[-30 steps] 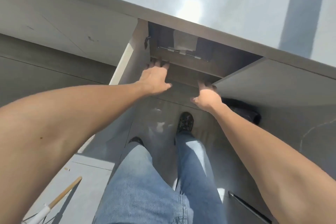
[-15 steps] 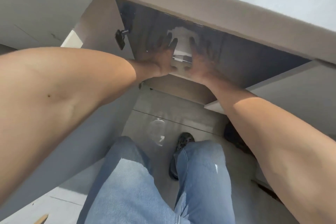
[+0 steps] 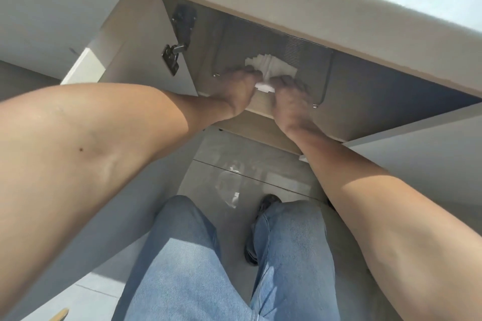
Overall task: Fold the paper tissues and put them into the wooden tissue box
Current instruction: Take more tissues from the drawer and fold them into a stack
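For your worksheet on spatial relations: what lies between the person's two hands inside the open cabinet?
In the head view, white paper tissues lie between the left hand and the right hand, fanned out above the fingers, with a folded end poking out below.

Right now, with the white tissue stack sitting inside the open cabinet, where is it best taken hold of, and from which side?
Probably by its near edge, coming from the open front. The tissue stack fans backward into the shadowed cabinet, so only its front edge is reachable. Pinching that edge from both sides, as the left hand and right hand do now, should keep the sheets together.
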